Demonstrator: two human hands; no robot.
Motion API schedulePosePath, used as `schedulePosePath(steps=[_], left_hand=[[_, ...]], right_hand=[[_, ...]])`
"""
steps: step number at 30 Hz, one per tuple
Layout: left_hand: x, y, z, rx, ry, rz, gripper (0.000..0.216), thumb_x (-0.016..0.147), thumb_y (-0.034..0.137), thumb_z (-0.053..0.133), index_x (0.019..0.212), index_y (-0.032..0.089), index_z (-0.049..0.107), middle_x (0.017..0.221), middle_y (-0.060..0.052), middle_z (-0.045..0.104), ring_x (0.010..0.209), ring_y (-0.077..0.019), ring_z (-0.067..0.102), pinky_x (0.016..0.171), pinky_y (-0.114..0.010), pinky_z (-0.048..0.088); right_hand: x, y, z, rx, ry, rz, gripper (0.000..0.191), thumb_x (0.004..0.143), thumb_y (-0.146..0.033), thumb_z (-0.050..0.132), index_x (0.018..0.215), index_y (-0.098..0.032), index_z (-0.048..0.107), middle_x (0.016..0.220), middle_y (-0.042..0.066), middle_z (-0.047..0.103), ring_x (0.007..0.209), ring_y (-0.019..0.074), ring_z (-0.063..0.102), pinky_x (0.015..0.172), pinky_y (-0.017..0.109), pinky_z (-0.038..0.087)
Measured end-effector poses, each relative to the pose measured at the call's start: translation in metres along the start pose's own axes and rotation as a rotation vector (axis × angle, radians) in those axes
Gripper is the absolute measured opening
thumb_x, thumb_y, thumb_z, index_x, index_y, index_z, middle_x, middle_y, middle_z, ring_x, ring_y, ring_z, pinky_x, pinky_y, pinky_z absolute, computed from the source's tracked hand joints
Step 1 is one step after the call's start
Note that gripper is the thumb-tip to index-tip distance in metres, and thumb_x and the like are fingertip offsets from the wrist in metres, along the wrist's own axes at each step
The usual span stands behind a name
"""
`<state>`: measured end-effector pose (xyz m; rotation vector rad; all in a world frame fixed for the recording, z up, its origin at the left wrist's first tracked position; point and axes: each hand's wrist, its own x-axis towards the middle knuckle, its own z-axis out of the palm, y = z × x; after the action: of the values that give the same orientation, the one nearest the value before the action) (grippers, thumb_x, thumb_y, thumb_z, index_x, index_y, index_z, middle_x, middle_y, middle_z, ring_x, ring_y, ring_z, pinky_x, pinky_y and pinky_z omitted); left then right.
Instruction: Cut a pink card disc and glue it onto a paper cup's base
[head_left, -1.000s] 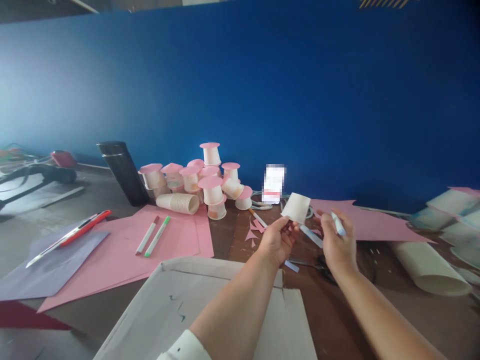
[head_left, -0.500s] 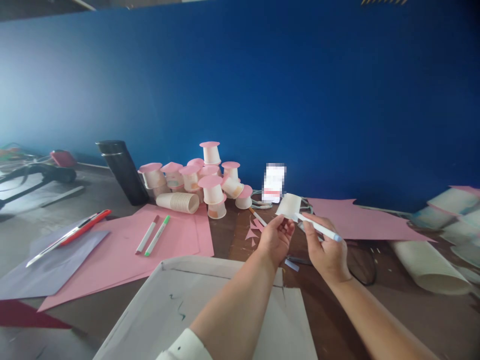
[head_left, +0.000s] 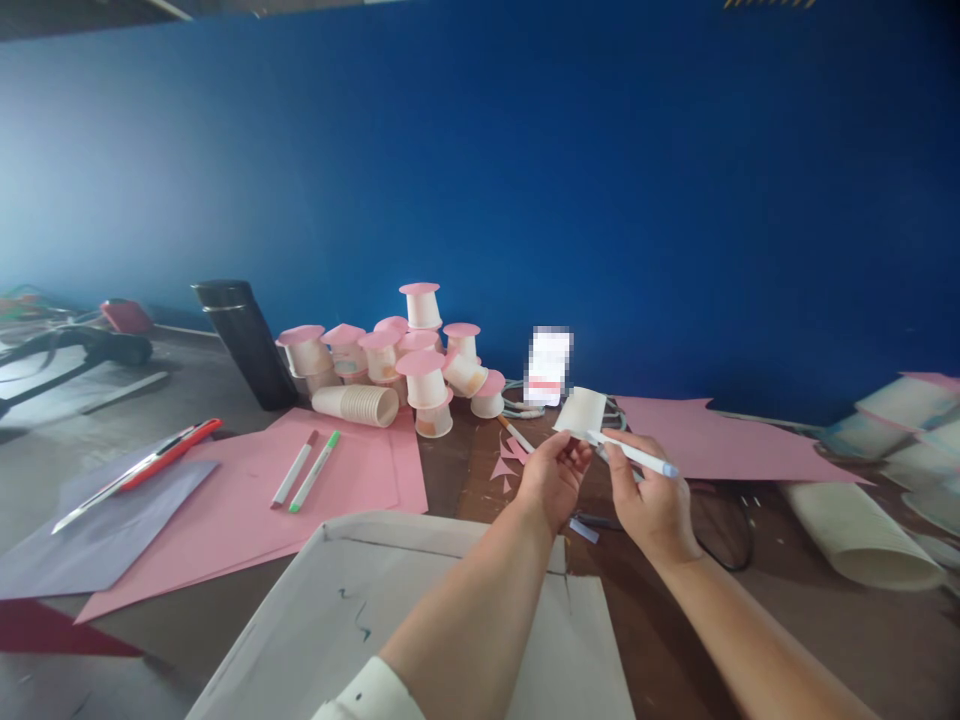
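Observation:
My left hand (head_left: 551,478) is closed on a small white paper cup (head_left: 582,411), holding it up above the brown table. My right hand (head_left: 649,497) grips a white marker with a blue end (head_left: 634,455). The marker's tip rests against the lower side of the cup. Both hands are close together, just right of the table's middle. Small pink paper scraps (head_left: 508,458) lie under them.
A heap of paper cups with pink lids (head_left: 405,360) and a stack of cups lying down (head_left: 356,405) sit behind pink sheets (head_left: 247,500) with two markers (head_left: 306,470). A black flask (head_left: 247,345) stands left. A white tray (head_left: 315,620) is near me. Rolled paper (head_left: 855,530) lies right.
My right hand swung the marker from pointing up to lying across, and brought its tip to the cup. The left hand drew the cup slightly nearer.

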<state>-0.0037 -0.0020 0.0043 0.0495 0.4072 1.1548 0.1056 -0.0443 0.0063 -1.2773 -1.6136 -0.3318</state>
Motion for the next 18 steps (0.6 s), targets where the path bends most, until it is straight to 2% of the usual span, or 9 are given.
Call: schedulePosePath(steps=[7,18], left_hand=[[-0.0007,0.0003,0.0007,0.006,0.047,-0.004,0.011,0.085,0.008,0.057,0.076,0.009,0.062,0.069,-0.006,0.061,0.062,-0.0099,0.061,0.065,-0.02,0.055],[-0.0006,-0.0005,0.0002,0.04,0.055,0.014,0.011,0.085,0.009,0.058,0.074,0.009,0.062,0.07,-0.006,0.061,0.062,-0.0097,0.061,0.062,-0.019,0.053]], right_hand=[[0.0008,-0.0034,-0.0009,-0.011,0.018,-0.038,0.022,0.095,-0.031,0.05,0.105,-0.018,0.064,0.097,0.011,0.071,0.092,0.0244,0.066,0.085,0.04,0.051],[-0.0008,-0.0015,0.0004,-0.03,0.0,-0.056,0.021,0.095,-0.032,0.049,0.105,-0.02,0.064,0.097,0.01,0.07,0.093,0.025,0.066,0.085,0.04,0.051]])
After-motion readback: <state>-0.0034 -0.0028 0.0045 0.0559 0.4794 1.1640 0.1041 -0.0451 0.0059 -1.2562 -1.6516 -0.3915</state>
